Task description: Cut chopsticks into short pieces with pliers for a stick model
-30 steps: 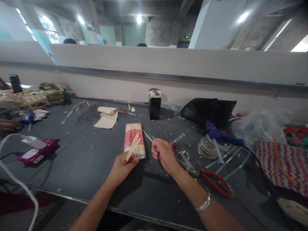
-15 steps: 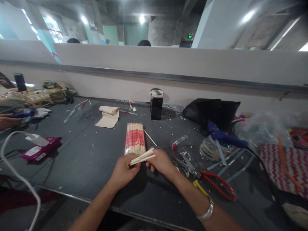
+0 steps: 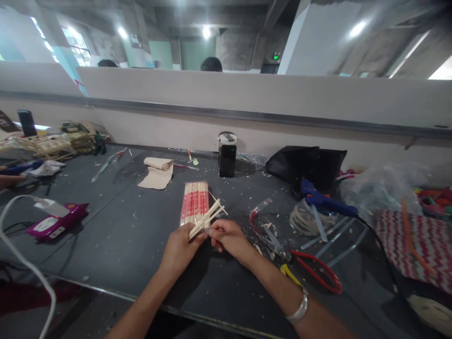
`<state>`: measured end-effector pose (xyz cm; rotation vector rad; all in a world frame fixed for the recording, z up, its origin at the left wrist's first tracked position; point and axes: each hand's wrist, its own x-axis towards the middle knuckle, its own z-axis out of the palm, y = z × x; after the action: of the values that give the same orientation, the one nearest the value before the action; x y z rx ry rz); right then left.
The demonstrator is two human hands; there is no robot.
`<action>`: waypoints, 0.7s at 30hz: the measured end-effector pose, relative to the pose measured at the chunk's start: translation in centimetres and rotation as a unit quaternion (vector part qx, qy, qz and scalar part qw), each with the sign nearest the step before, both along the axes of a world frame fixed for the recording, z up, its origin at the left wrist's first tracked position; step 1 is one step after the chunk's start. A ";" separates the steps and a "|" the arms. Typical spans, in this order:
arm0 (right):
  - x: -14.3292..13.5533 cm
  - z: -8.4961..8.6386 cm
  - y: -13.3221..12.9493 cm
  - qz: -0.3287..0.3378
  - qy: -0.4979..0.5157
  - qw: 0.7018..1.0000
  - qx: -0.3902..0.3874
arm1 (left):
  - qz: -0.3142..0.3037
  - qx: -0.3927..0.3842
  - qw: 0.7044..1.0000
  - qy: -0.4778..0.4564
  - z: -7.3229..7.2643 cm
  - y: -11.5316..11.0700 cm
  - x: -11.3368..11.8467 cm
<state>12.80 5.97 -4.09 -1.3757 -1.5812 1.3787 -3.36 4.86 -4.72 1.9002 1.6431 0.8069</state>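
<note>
My left hand (image 3: 181, 247) is closed round several pale wooden sticks (image 3: 205, 219), which point up and to the right. Close beside it, my right hand (image 3: 228, 238) has its fingers pinched at the open end of a clear plastic wrapper, below the sticks. The pack of wooden sticks (image 3: 195, 202) with red printing lies flat on the dark table, just beyond my left hand. One thin loose stick lies to the right of the pack, partly behind the held ones.
Pliers with red handles (image 3: 318, 270) lie right of my right forearm. Further right are a blue glue gun (image 3: 326, 201) and a patterned mat (image 3: 416, 245). A phone (image 3: 228, 160) stands at the back; a purple power strip (image 3: 56, 221) lies left.
My right hand has let go of the sticks and moved slightly left and down to the wrapper. The sticks in my left hand now tilt more steeply upward.
</note>
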 end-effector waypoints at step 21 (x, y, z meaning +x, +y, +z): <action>-0.8 1.0 -0.3 -0.066 -0.347 0.917 0.187 | 0.118 -0.012 0.973 -0.200 -0.5 0.1 -0.3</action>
<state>11.95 5.69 -3.06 -1.7807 -2.0029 0.4585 -3.68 5.01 -5.23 1.4214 1.6241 1.1737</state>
